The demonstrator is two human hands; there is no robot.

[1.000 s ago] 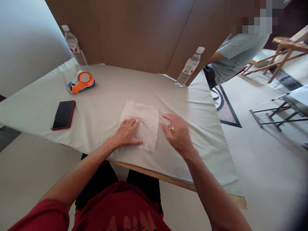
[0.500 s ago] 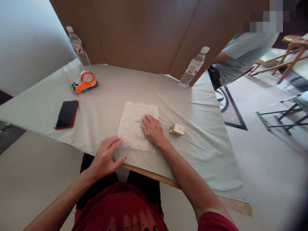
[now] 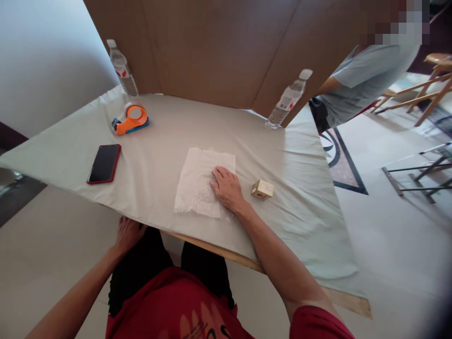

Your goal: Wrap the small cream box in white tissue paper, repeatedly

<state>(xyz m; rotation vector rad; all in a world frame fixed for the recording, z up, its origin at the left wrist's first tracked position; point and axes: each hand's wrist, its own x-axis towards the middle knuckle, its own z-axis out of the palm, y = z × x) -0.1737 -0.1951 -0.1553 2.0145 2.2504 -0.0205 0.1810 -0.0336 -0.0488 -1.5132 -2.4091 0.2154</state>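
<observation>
My right hand (image 3: 228, 189) lies flat, fingers stretched out, on the right part of a white, crinkled sheet that looks like bubble wrap (image 3: 194, 183). Clear plastic shows along the sheet's lower right edge. Just right of that hand, a small cream-coloured box (image 3: 262, 189) with printing rests on the cloth, apart from the fingers. Below the table's front edge, my left hand (image 3: 130, 233) rests open on my thigh, holding nothing visible; its fingertips are partly hidden by the edge.
A phone with a red case (image 3: 104, 163) and an orange and blue tape dispenser (image 3: 132, 119) lie on the left of the cloth-covered table (image 3: 151, 165). Two water bottles (image 3: 122, 70) (image 3: 287, 100) stand before a brown cardboard panel (image 3: 219, 52). Another person (image 3: 363, 80) sits beyond it.
My left hand has left the sheet's lower left corner and dropped to my thigh. My right hand stays on the sheet. The view has shifted slightly.
</observation>
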